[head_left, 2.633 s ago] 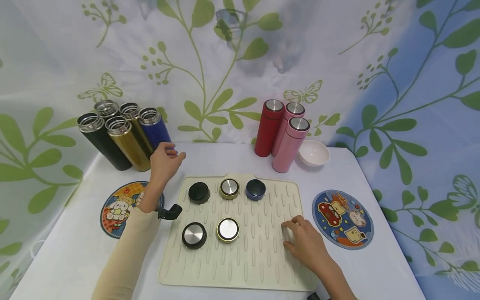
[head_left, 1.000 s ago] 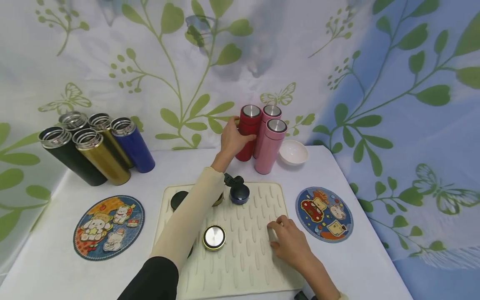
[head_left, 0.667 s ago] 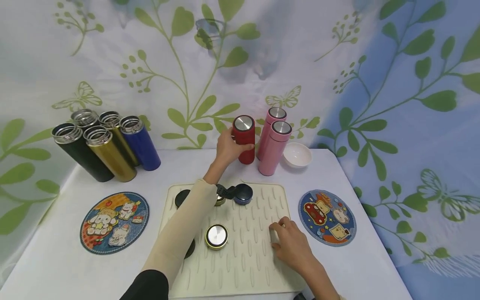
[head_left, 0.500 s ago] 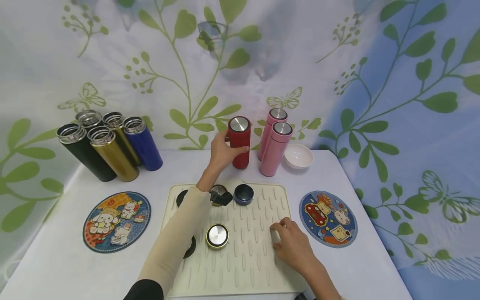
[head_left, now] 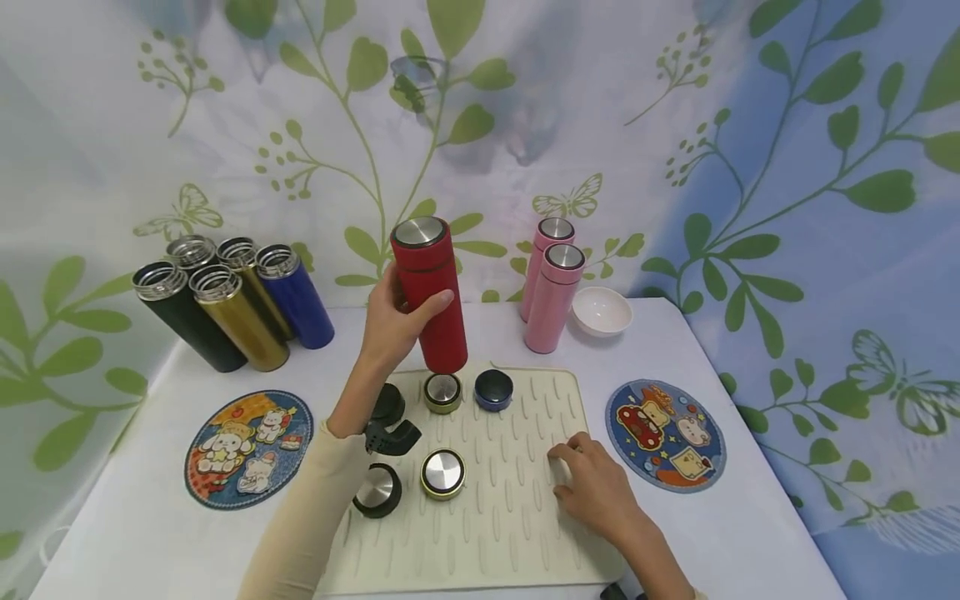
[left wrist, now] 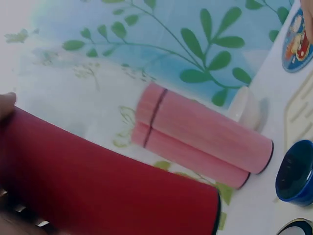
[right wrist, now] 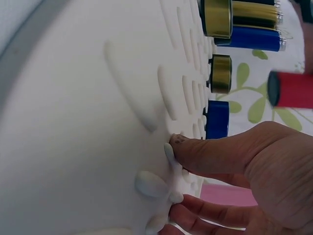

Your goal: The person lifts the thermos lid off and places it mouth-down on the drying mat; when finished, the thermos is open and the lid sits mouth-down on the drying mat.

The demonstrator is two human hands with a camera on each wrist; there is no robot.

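Note:
My left hand (head_left: pixel 390 325) grips a red thermos bottle (head_left: pixel 446 346) around its body, thumb across the front. The bottle, capped with a silver-topped lid, is held up off the table near the back edge of the cream mat (head_left: pixel 517 533). In the left wrist view the red thermos bottle (left wrist: pixel 122 181) fills the lower left. My right hand (head_left: pixel 600 492) rests on the mat's right side, fingers loosely bent and fingertips touching it. Lids lie on the mat: a black one (head_left: pixel 388 406), a gold one (head_left: pixel 443 392), a blue one (head_left: pixel 493 390), plus silver-topped black (head_left: pixel 378 490) and gold (head_left: pixel 442 473) lids.
Lidless bottles stand at the back left, among them a blue one (head_left: pixel 296 296) and a gold one (head_left: pixel 243 321). Two pink capped bottles (head_left: pixel 553 304) and a white bowl (head_left: pixel 602 312) stand at the back right. Round cartoon mats (head_left: pixel 250 450) (head_left: pixel 666 436) flank the cream mat.
My left hand has moved from the lidless bottles to the red thermos bottle, gripped it, pulled it left from the pink ones and lifted it. My right hand has stayed on the mat.

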